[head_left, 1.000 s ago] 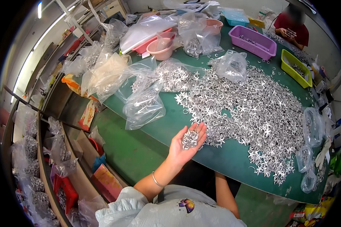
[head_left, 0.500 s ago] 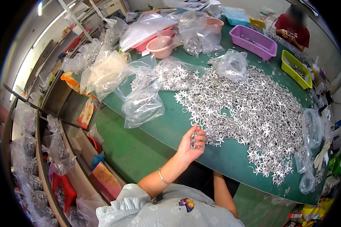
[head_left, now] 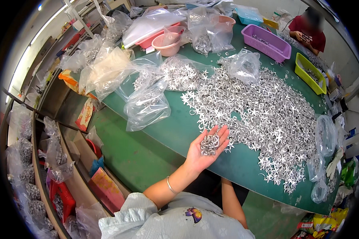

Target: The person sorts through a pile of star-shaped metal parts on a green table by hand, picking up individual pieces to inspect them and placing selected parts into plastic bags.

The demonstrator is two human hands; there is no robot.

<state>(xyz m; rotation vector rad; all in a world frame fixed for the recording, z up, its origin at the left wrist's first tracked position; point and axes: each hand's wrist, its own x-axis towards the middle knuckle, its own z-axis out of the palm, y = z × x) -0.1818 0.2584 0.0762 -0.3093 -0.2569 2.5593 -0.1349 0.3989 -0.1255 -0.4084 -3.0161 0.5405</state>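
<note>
Palm up over the near edge of the table, my left hand (head_left: 200, 153) lies opened out, its fingers stretched. A small heap of silver metal rings (head_left: 209, 145) rests in that palm. Right beyond the fingertips spreads a large pile of silver pieces (head_left: 267, 119), star-shaped and curved, on the green tabletop (head_left: 175, 137). My right forearm (head_left: 232, 203) runs toward the table's edge, and the hand at its end is hidden beneath it.
Clear plastic bags (head_left: 147, 107) lie left of the pile; more bags (head_left: 326, 135) are at the right edge. A purple basket (head_left: 267, 46), a yellow-green basket (head_left: 310, 75) and a pink bowl (head_left: 166, 46) stand farther back. Another person (head_left: 308, 34) sits across the table. Shelves (head_left: 48, 159) hold bagged pieces at left.
My left hand has unfolded from a loosely closed grip to a flat palm, uncovering the rings in it. The whole view has shifted slightly.
</note>
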